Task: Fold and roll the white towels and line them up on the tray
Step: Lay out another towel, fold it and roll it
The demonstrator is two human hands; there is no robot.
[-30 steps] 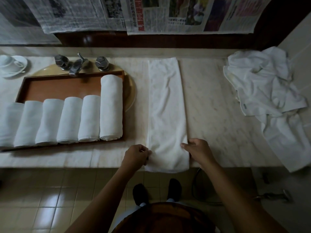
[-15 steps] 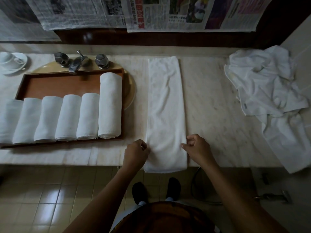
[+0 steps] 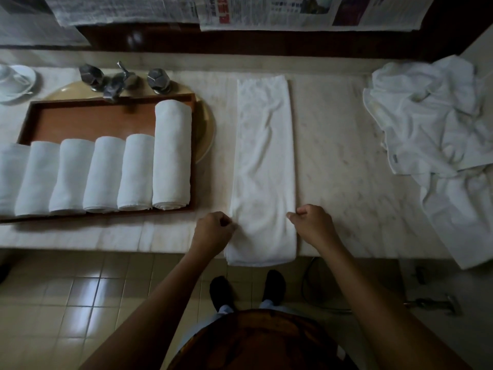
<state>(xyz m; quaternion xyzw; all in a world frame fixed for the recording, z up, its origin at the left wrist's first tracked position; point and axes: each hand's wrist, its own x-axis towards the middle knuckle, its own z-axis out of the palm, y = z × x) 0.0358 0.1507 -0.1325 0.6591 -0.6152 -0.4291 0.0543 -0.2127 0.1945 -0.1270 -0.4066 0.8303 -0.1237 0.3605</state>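
Observation:
A white towel (image 3: pixel 264 161), folded into a long strip, lies on the marble counter (image 3: pixel 333 156) with its near end hanging slightly over the front edge. My left hand (image 3: pixel 213 231) pinches the strip's left edge near that end. My right hand (image 3: pixel 312 222) pinches its right edge at the same height. To the left, a wooden tray (image 3: pixel 88 121) holds several rolled white towels (image 3: pixel 106 174) side by side, the rightmost roll (image 3: pixel 172 153) longer than the others.
A heap of unfolded white towels (image 3: pixel 437 134) lies at the counter's right end, partly hanging over. A metal tap with two handles (image 3: pixel 120 78) stands behind the tray, over a beige basin. A white cup and saucer (image 3: pixel 14 81) sits far left. Newspapers hang on the wall.
Both hands have slid a little farther up the towel's edges, away from the near end. The towel strip itself lies as before.

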